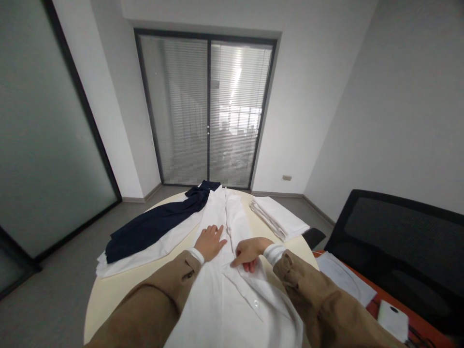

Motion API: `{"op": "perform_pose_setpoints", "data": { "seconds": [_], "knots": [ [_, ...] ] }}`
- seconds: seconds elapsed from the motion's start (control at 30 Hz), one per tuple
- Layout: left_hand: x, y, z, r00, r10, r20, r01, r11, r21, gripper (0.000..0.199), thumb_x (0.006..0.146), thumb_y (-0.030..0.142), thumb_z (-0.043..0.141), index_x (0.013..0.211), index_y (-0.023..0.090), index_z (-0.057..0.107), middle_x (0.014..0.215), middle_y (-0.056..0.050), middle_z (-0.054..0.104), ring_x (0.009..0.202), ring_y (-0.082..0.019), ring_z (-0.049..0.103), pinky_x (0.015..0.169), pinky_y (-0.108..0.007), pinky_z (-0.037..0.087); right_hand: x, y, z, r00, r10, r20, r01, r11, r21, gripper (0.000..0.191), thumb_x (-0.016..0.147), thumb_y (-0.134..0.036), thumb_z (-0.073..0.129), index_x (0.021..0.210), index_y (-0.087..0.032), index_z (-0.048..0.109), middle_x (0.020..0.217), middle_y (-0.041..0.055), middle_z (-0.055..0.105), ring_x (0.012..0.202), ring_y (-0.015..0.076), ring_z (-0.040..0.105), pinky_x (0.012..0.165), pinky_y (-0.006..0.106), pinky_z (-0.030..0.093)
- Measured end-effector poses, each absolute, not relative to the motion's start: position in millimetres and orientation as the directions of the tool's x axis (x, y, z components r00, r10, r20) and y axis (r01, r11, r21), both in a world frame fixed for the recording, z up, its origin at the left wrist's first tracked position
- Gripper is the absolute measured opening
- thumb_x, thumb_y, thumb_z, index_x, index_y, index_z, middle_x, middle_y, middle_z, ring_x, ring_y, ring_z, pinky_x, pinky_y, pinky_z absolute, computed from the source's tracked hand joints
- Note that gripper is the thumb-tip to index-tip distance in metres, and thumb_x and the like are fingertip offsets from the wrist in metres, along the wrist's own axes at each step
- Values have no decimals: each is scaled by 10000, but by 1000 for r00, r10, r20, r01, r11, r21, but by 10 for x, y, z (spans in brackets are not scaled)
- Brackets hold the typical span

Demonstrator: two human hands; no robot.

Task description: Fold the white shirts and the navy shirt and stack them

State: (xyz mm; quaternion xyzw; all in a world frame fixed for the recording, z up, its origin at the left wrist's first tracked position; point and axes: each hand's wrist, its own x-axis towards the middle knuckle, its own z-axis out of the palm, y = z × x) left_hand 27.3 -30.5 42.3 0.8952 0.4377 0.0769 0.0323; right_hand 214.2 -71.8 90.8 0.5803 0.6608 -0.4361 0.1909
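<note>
A white button-front shirt (213, 309) lies spread on a round cream table (112, 299), its collar end hidden near my arms. My left hand (210, 243) rests flat on the shirt's chest with its fingers apart, holding nothing. My right hand (248, 254) pinches the shirt's front edge between thumb and fingers, close to the placket. A small shirt button (256, 303) shows below that hand. Brown sleeves with white striped cuffs cover both forearms. A long navy garment (152, 229) lies across a white sleeve at the left.
A stack of folded white cloth (279, 217) sits at the table's far right. To the right are a black mesh chair (395, 241), an orange desk edge (362, 295) with papers (344, 275), and a white device (393, 319). Blinded glass doors (208, 111) stand ahead.
</note>
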Motion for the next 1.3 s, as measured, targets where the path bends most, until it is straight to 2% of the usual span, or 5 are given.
{"op": "perform_pose_setpoints", "data": {
  "seconds": [0.33,0.53,0.8,1.07,1.3],
  "knots": [
    [18,-493,283,642,757,-120,763,-614,201,772,977,623,240,1576,137,216,1650,-160,78,1517,-366,28,1189,-544,152,2239,-974,1068,-353,772,-528,926,205,-318,647,615,-579,800,1104,-190,633,946,34,682,822,220,630,672,282,457],
    [111,-289,317,651,757,-53,749,-630,206,715,992,586,309,1551,141,280,1645,-164,153,1519,-329,101,1204,-495,158,2378,-996,1034,-337,856,-393,904,177,-389,636,689,-553,761,1191,-201,591,1070,64,670,898,223,624,762,294,458],
    [-154,-572,235,689,705,167,664,-706,245,550,983,458,442,1452,170,456,1475,-160,468,1375,-292,411,1152,-463,331,2402,-1325,1291,-160,855,-493,986,164,-36,508,667,-608,738,909,-161,736,897,128,717,815,300,667,654,335,444],
    [-162,-598,163,701,683,206,636,-729,254,607,947,418,537,1486,183,390,1499,-147,460,1396,-328,391,1164,-531,307,2225,-1200,1348,-486,812,-323,824,304,-478,406,937,-487,458,1021,-148,664,870,53,663,742,164,557,652,265,399],
    [-163,-645,259,842,466,271,425,-883,198,598,939,178,512,1506,299,367,1469,-86,500,1346,-280,458,1132,-522,363,2123,-1283,1184,-480,625,-615,854,173,-491,915,534,-494,885,1316,-223,494,966,-4,588,793,169,565,724,264,441]
  ]
}}
